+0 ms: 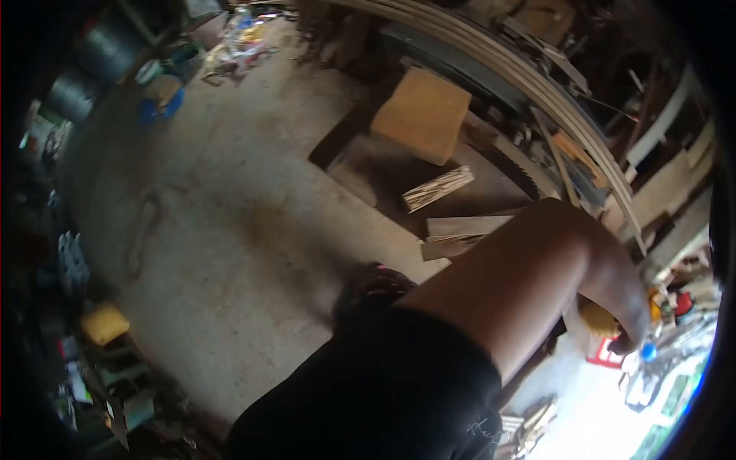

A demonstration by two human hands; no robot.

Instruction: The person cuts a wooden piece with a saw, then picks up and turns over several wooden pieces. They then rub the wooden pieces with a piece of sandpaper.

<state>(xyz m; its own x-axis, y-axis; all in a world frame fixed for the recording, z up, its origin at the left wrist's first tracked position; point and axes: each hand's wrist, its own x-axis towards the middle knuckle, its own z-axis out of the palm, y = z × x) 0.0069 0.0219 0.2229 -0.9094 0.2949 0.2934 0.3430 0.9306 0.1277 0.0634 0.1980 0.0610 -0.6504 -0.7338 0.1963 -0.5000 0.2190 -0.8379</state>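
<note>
A bare arm reaches from a black sleeve (368, 383) across the lower right, bent sharply at the elbow. At its far end, small and dark near the right edge, is my right hand (630, 336). Its fingers are too blurred to show their shape or anything in them. Around the hand are a yellowish rounded thing (597, 319), a red-and-white item (604, 353) and a small blue round thing (648, 352). My left hand is out of view.
A tan block (422, 115) and a pale striped wood piece (438, 189) lie by cut boards (468, 228). Long planks (529, 73) run along the upper right. A toothed saw blade (517, 165) rests near them. Across the concrete floor (222, 230) is a yellow container (105, 324).
</note>
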